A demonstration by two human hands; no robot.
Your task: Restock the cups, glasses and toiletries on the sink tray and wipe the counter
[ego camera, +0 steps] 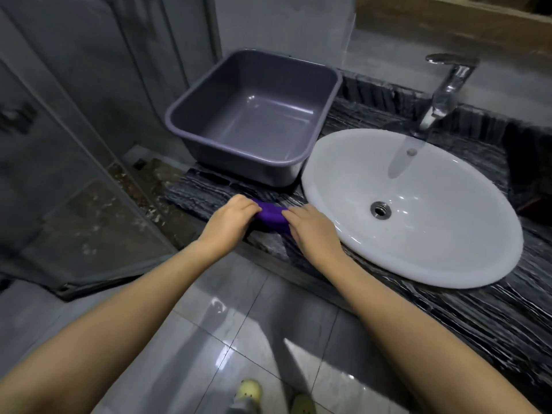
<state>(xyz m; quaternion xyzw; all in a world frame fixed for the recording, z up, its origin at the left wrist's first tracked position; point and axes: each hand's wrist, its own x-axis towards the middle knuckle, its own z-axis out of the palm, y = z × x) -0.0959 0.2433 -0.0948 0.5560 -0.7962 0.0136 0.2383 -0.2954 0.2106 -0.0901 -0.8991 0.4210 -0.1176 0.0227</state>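
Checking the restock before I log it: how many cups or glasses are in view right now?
0. The grey tub looks empty, the sink basin holds none, and the marble counter shows only the purple cloth under the left hand and right hand. Some may sit outside the frame.

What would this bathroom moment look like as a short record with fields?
Setting: dark streaked stone counter
Left hand: gripping the purple folded cloth
Right hand: gripping the same cloth
Cloth: on the counter's front edge, between both hands
Grey square plastic tub: empty, at the back, left of the sink
White oval ceramic sink: empty
Chrome tap: behind the sink
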